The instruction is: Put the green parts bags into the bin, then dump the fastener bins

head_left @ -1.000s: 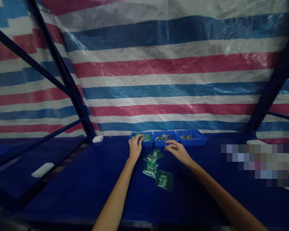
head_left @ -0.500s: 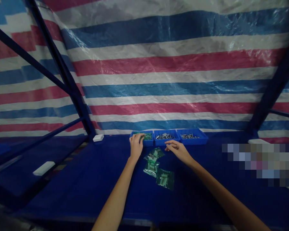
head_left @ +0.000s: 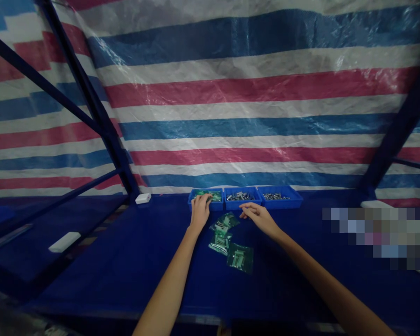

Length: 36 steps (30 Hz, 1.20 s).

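My left hand reaches over the front edge of the left blue bin, which holds green packets. Its fingers are curled together, and a small dark spot shows at the fingertips; what they grip I cannot make out. My right hand hovers in front of the middle blue bin, which contains small metal parts. Its fingers are loosely bent and slightly apart, with nothing visible in them. Between my forearms lie several clear green-looking bags with small parts inside, the nearest bag apart from the overlapping others.
A third blue bin with small metal pieces stands at the right of the row. White blocks lie to the left. Blue frame posts flank the blue tabletop, with a striped sheet behind.
My left hand has shifted slightly right at the left bin, and its fingers have drawn closer together. My right hand and the bags stay in place.
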{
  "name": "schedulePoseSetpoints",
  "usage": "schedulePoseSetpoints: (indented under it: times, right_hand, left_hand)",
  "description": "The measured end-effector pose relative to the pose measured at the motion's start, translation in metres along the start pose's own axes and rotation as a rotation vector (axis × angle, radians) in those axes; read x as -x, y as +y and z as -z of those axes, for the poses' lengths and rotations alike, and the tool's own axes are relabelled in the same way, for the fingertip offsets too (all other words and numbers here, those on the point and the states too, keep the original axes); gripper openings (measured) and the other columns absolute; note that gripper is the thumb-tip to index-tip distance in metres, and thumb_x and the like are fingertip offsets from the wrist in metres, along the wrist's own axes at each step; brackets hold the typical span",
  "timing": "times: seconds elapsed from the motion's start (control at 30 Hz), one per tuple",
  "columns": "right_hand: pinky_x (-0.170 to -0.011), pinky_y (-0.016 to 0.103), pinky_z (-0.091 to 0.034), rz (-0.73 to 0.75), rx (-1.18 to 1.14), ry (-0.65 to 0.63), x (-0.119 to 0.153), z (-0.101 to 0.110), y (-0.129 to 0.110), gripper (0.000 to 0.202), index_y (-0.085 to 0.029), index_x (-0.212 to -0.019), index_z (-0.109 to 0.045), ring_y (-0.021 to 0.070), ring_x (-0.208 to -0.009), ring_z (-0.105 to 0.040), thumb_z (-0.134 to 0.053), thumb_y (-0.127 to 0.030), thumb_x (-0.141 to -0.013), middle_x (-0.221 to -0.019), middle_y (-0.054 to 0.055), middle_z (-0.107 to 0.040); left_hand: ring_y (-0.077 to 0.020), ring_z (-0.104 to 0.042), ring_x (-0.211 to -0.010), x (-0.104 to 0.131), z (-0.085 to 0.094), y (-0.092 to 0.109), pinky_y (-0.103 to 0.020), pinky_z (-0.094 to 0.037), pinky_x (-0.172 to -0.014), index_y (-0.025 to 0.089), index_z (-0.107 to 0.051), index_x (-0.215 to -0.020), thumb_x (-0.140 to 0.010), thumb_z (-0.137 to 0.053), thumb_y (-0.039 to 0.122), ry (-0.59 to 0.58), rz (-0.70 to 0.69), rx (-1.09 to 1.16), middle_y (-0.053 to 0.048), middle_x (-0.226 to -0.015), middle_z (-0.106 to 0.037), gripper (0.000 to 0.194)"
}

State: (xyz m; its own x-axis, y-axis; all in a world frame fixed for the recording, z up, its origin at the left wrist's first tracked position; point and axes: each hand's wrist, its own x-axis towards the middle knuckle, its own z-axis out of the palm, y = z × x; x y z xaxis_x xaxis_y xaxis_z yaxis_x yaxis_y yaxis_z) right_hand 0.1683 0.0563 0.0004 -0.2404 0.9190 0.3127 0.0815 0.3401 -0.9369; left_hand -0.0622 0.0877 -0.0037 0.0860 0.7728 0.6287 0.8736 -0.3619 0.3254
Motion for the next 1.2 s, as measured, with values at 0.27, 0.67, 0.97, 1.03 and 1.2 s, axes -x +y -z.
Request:
schedulePoseSetpoints:
  times: [0.27, 0.67, 0.97, 1.03, 1.2]
  right_hand:
    - [-0.063, 0.026, -0.046, -0.002, 0.18, -0.14, 0.005, -0.001, -0.002, 0.03, -0.016, -0.088, -0.064, 0.0148, -0.065, -0.061, -0.058, -0.041, -0.074, -0.072, 0.004, -0.067]
    - [-0.055, 0.024, -0.037, 0.006, 0.721, -0.508, 0.024, 0.005, -0.023, 0.046, -0.027, -0.08, -0.071, 0.0162, -0.072, -0.058, -0.072, -0.06, -0.048, -0.082, 0.0, -0.066]
    - [-0.05, 0.021, -0.034, -0.052, 0.655, -0.544, 0.025, 0.007, -0.025, 0.031, -0.021, -0.068, -0.063, 0.0128, -0.06, -0.058, -0.073, -0.048, -0.056, -0.063, -0.002, -0.063]
    - [-0.05, 0.021, -0.035, -0.027, 0.598, -0.463, 0.021, 0.009, -0.02, 0.026, -0.02, -0.071, -0.061, 0.0117, -0.058, -0.056, -0.07, -0.043, -0.061, -0.063, -0.002, -0.061]
    - [-0.048, 0.02, -0.036, 0.036, 0.363, -0.131, 0.009, 0.012, -0.013, 0.025, -0.019, -0.082, -0.057, 0.0081, -0.052, -0.049, -0.063, -0.039, -0.069, -0.066, -0.002, -0.057]
  left_hand:
    - [-0.0201, -0.048, -0.098, 0.002, 0.001, 0.011, -0.035, -0.032, -0.086, 0.023, -0.059, -0.097, -0.09, -0.036, 0.035, 0.057, -0.038, -0.176, -0.005, -0.103, -0.058, 0.027]
    - [-0.0237, -0.044, -0.1, 0.004, -0.006, 0.011, -0.039, -0.033, -0.086, 0.022, -0.061, -0.095, -0.089, -0.035, 0.036, 0.035, 0.006, -0.242, -0.008, -0.107, -0.052, 0.03]
    - [-0.0246, -0.042, -0.106, 0.007, 0.01, 0.036, -0.042, -0.032, -0.091, 0.023, -0.054, -0.113, -0.085, -0.044, 0.041, 0.06, -0.015, -0.062, -0.01, -0.117, -0.046, 0.035]
    - [-0.0216, -0.045, -0.103, 0.009, 0.013, 0.048, -0.039, -0.032, -0.092, 0.024, -0.057, -0.106, -0.086, -0.044, 0.039, 0.036, -0.063, 0.074, -0.007, -0.11, -0.051, 0.029]
    - [-0.0163, -0.053, -0.088, 0.017, 0.006, 0.069, -0.033, -0.036, -0.086, 0.023, -0.06, -0.093, -0.083, -0.05, 0.038, -0.156, -0.115, 0.399, -0.001, -0.086, -0.06, 0.021]
